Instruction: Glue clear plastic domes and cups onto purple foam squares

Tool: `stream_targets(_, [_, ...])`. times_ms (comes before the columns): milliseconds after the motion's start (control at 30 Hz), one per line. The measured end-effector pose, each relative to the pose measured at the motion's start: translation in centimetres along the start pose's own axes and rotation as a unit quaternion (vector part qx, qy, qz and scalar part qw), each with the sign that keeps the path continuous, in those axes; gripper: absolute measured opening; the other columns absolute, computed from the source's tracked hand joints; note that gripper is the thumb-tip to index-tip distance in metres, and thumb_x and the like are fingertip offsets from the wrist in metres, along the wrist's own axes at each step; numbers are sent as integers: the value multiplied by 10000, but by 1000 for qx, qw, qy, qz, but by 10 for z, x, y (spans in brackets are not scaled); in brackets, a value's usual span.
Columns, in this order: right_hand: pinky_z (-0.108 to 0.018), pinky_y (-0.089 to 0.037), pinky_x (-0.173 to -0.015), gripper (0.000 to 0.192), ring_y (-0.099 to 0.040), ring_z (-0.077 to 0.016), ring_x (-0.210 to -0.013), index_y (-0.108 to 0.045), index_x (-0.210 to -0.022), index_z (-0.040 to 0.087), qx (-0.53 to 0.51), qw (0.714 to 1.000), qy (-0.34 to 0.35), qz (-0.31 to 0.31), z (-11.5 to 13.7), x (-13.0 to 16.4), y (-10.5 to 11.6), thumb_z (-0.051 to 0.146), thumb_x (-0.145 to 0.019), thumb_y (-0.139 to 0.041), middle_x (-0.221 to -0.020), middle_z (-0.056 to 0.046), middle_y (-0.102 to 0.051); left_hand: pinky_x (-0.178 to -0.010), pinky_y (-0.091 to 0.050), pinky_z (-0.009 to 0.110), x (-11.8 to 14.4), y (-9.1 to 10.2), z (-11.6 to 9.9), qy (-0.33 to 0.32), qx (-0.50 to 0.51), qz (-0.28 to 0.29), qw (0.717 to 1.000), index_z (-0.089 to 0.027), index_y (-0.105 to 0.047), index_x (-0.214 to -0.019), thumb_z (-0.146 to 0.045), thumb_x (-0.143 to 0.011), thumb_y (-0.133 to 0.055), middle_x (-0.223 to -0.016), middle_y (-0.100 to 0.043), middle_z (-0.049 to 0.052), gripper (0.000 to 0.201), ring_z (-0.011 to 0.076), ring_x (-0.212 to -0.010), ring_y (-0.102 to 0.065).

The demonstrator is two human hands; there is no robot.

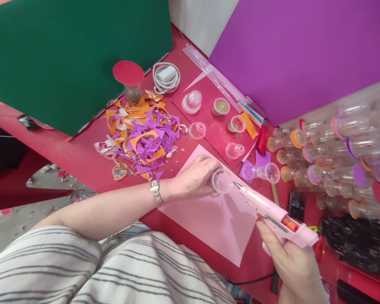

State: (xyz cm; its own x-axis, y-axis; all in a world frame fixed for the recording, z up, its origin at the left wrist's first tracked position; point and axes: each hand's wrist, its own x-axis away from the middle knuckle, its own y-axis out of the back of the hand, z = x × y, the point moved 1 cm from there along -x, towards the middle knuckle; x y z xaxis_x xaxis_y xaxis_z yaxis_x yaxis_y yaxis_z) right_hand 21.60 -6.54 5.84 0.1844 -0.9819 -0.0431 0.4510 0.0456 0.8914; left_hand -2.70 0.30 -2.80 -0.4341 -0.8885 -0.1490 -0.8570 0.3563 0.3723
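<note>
My left hand (198, 175) is closed round a clear plastic cup (222, 180), held with its round mouth towards me over a pink sheet of paper (205, 219). In my right hand (293, 264) is a pink hot glue gun (272, 211), its metal nozzle close to the cup's rim; I cannot tell whether they touch. Just beyond the cup, a clear piece with round ends (259, 171) lies on purple paper scraps. Farther back, several small clear cups and domes (191, 102) rest on a red sheet (205, 126).
Purple and orange paper scraps (152, 139) are heaped at left, near a red-topped cup (128, 72) and a coiled white cable with charger (166, 76). Stacked clear cups (329, 156) line the right. A red cutter (262, 139) and clear tubes (209, 67) lie at the back.
</note>
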Motion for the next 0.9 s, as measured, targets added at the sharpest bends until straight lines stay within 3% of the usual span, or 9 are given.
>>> stream_targets(400, [-260, -526, -457, 294, -594, -159, -435, -648, -716, 219, -18, 1000, -7, -8, 6, -2, 0, 479, -852, -629, -578, -7, -655, -1001, -431, 401, 0, 0, 0, -10, -7, 8, 1000, -196, -512, -978, -209, -774, -684, -1012, -623, 70, 268, 234, -1021, -527])
stream_targets(533, [-247, -530, -485, 337, -614, -159, -504, -667, -754, 209, -17, 998, -58, -24, 8, 4, -1, 520, -868, -608, -633, -23, -674, -992, -436, 398, 1, 0, 0, -9, -5, 5, 1000, -195, -512, -977, -204, -762, -686, -1014, -626, 73, 277, 234, -1014, -531])
stream_targets(900, [-309, -550, -469, 288, -600, -193, -437, -739, -846, 210, -4, 1000, -28, -2, -18, 4, -4, 474, -870, -627, -602, -42, -669, -1025, -418, 405, 0, 2, -1, -16, -20, 12, 1000, -199, -526, -992, -195, -763, -663, -1014, -628, 67, 267, 231, -1008, -547])
